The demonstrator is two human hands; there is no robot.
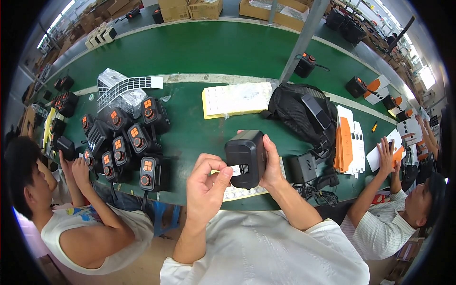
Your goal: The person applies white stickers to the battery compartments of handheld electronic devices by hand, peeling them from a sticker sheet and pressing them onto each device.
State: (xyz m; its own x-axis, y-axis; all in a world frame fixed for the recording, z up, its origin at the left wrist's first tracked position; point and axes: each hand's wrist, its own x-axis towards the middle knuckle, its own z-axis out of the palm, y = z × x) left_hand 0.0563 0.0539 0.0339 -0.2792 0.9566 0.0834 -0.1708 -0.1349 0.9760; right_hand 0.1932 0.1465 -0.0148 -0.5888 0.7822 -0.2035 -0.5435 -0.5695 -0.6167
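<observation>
Right hand (270, 164)'s clamped round a black box (251, 152) held up over the green desk (190, 128); left hand (205, 183)'s pinching a white sticker (236, 170) at its face; label sheet (237, 193) below, orange-button gadgets (121, 151) off left, black bag (292, 107) off right.

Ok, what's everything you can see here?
Held device: one, black, centre
Label: one, white, on held device
Similar devices: about eight, black-orange, clustered left; more farther off
Plastic wrap: uncountable, clear, behind cluster
Sheets: two, white and yellow, beside bag, beneath device
Mesh bag: one, black, right
Cards: several, white and orange, right
Cables: uncountable, black, right
Boxes: several, brown, far side
Table: one, green, underneath
People: two nearby, whitish tops, either side
Left hand: one, bare, at label
Right hand: one, bare, on device
</observation>
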